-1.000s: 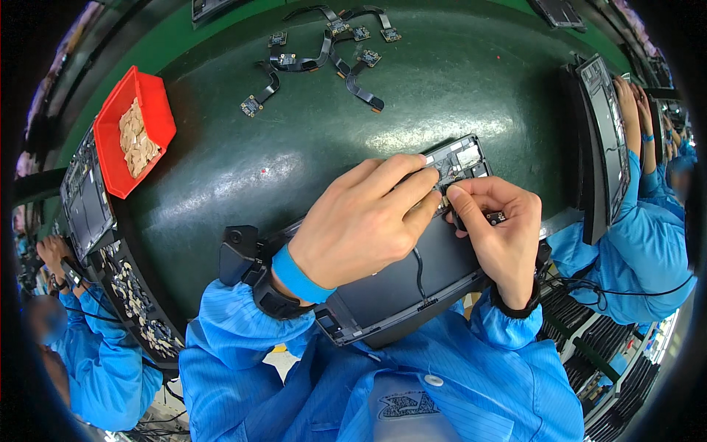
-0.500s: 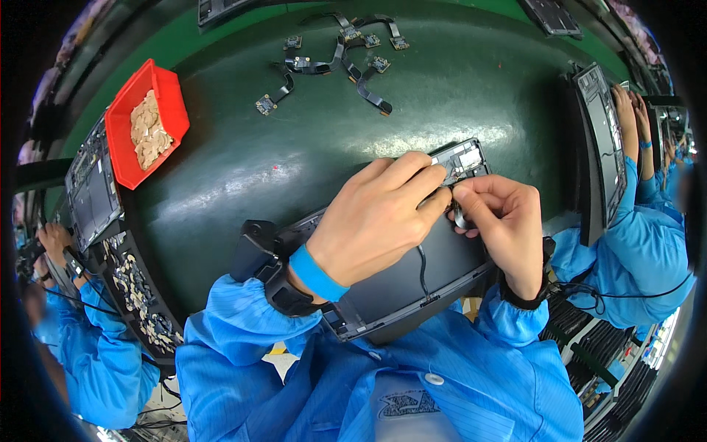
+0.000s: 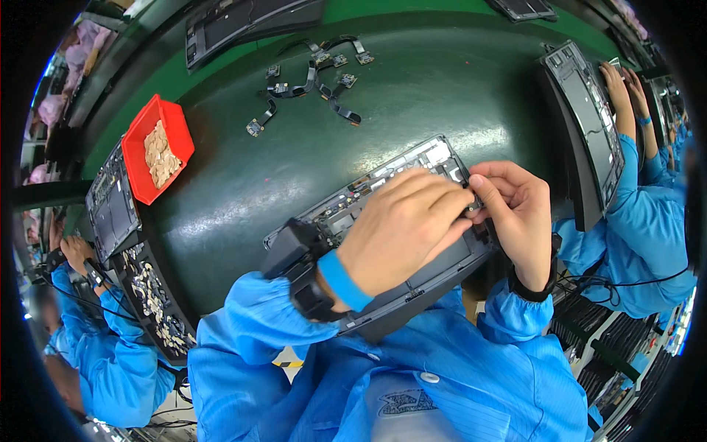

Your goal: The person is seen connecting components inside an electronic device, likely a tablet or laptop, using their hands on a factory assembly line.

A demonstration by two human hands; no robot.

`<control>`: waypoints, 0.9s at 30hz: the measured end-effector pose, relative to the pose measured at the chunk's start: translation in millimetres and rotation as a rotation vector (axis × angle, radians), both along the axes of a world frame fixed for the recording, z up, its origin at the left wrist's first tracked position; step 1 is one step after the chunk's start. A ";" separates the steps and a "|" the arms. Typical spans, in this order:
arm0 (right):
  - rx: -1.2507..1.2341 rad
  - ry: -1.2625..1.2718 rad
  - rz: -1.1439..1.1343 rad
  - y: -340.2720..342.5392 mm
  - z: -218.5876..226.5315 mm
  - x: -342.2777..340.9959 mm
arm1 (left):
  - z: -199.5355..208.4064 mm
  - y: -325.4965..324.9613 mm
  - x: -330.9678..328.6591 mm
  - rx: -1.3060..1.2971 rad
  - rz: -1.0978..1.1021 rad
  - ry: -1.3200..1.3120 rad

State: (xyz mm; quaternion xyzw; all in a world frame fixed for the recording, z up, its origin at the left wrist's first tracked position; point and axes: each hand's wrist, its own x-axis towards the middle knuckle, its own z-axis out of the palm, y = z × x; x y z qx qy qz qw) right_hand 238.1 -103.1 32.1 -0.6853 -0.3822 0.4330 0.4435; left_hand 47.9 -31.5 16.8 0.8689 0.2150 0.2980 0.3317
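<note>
Two bare hands met at the fingertips, right over the work! Thumb and fingers of the right hand [image 3: 513,214] were pinched together on a small dark part [image 3: 472,209], mostly covered by skin, so its exact kind couldn't be told. Close against it came the left hand [image 3: 405,228], palm down, fingers bent and bunched; whether those tips gripped anything, you couldn't tell. Below both sat the opened laptop chassis [image 3: 436,270], slanted, its bare circuitry peeking out past the left knuckles, its far right corner just beyond the fingertips. Back at the left wrist, a blue wristband [image 3: 345,281] and, behind it, a black wrist device [image 3: 313,291]!

Out beyond the hands, on the green workbench [image 3: 420,96], lay a tangle of black flex cables [image 3: 298,91] with little boards at their ends. Well to the left of the left hand, a red bin [image 3: 180,131] leaned over, loaded with tan pieces [image 3: 160,155]; nearer than that, a black tray [image 3: 175,291] crowded with small bits. And to the right of the right hand? Another chassis [image 3: 589,118], standing tilted, with a co-worker's hands [image 3: 622,92] just past it and a blue sleeve [image 3: 652,221] below them!
</note>
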 end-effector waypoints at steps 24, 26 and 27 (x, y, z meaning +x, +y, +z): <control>0.040 -0.031 -0.043 -24.4 -26.0 35.3 | 11.0 -4.7 17.8 0.285 -0.094 0.364; 0.037 -0.067 -0.004 -25.3 -26.4 34.1 | 10.5 -3.4 18.8 0.290 -0.098 0.362; 0.032 -0.093 0.032 -25.3 -25.7 33.5 | 10.2 -3.5 19.0 0.296 -0.101 0.359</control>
